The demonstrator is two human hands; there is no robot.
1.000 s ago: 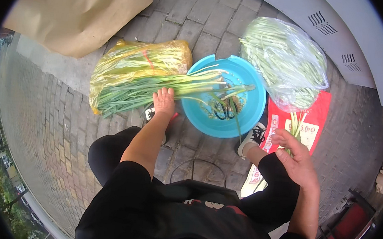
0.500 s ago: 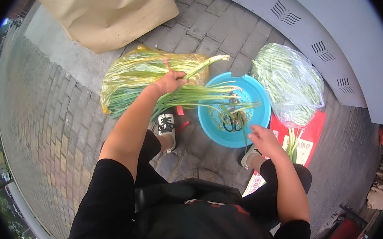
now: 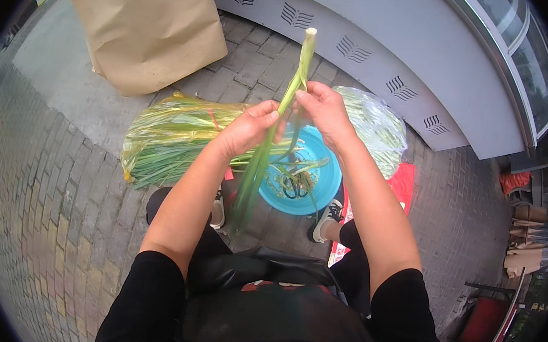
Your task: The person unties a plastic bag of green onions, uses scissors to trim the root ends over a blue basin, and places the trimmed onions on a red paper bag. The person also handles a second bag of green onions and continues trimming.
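Observation:
Upright over the blue basin (image 3: pixel 335 177) is a long scallion (image 3: pixel 304 62), its pale root end up and its green leaves hanging down, blurred at the tips. My left hand (image 3: pixel 252 128) is closed round its stalk. With pinched fingers, my right hand (image 3: pixel 327 113) grips an outer leaf beside the stalk, and a strip hangs below it. Scraps and dark-handled scissors (image 3: pixel 297 188) lie in the basin. To its left, behind my left forearm, more scallions (image 3: pixel 168 161) lie in and on a yellow plastic bag (image 3: pixel 154 114).
A clear bag of long green beans (image 3: pixel 377 128) stands right of the basin. Under it lies red printed packaging (image 3: pixel 403 183). A large brown paper sheet (image 3: pixel 143 26) is at far left. A grey vented cabinet (image 3: pixel 371 55) bounds the far side. My shoes flank the basin.
My left hand has lifted the scallion from the pile and turned it upright over the basin. My right hand has risen from the basin's right side and taken hold of its outer leaf.

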